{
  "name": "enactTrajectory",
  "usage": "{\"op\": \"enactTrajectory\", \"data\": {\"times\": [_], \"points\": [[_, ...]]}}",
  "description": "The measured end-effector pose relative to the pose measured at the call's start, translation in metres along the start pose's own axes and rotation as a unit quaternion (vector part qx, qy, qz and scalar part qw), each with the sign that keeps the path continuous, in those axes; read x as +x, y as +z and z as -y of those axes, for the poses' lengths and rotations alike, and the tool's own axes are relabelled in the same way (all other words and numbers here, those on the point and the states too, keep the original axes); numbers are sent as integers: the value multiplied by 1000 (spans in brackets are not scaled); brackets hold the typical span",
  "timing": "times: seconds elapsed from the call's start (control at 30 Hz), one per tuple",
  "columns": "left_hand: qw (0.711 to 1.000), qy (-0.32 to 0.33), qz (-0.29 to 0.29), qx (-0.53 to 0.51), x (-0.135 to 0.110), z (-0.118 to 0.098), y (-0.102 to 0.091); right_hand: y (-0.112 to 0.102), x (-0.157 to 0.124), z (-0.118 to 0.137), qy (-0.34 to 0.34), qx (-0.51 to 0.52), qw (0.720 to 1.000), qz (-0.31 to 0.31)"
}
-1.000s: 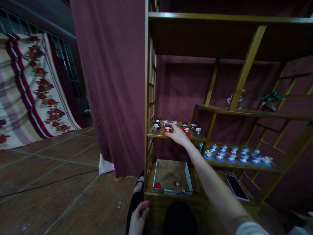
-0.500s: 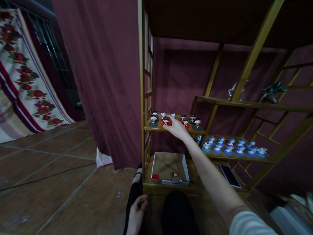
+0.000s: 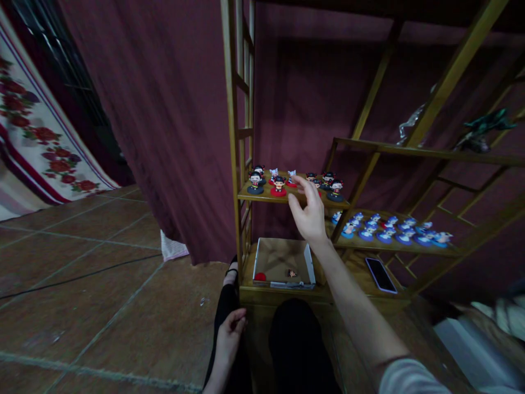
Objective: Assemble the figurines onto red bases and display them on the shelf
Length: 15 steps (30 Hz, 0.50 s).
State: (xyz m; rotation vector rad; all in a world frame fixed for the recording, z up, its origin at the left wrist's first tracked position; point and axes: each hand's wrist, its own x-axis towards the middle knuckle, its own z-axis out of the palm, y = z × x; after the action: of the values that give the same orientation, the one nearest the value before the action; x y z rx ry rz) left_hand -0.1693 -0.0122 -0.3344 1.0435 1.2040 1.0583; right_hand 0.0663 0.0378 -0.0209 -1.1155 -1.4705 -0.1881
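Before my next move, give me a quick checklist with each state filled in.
1. Right hand empty: ok, fingers apart, nothing held.
2. Left hand empty: cannot tell, fingers curled, nothing shows.
3. Front doll on red base, left of the right hand, upright: ok.
4. Small doll in the box standing: not ok, lying down, apart from the red disc.
5. Phone away from both hands: ok.

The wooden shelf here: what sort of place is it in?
Perhaps a room in a home: there's a wooden display shelf with small figurines, a maroon curtain and a tiled floor.
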Motion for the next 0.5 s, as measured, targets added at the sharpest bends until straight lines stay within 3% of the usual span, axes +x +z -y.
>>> {"op": "enactTrajectory", "data": {"times": [0.07, 0.17, 0.23, 0.3, 0.4, 0.5], "points": [[1000, -11, 1, 4, -1, 2, -2, 1, -42, -14, 27, 18, 999, -11], [1000, -20, 4, 8, -2, 3, -6, 12, -117, -69, 138, 3, 988, 76], [1000, -25, -4, 7, -1, 4, -9, 21, -166, -117, 265, -35, 955, 131], [999, -37, -9, 6, 0, 7, -11, 27, -203, -160, 403, -77, 892, 188], [999, -47, -13, 10, 3, 17, -13, 34, -234, -201, 455, -80, 859, 220], [999, -46, -14, 23, 4, 26, -14, 43, -240, -221, 468, -56, 851, 230]]}}
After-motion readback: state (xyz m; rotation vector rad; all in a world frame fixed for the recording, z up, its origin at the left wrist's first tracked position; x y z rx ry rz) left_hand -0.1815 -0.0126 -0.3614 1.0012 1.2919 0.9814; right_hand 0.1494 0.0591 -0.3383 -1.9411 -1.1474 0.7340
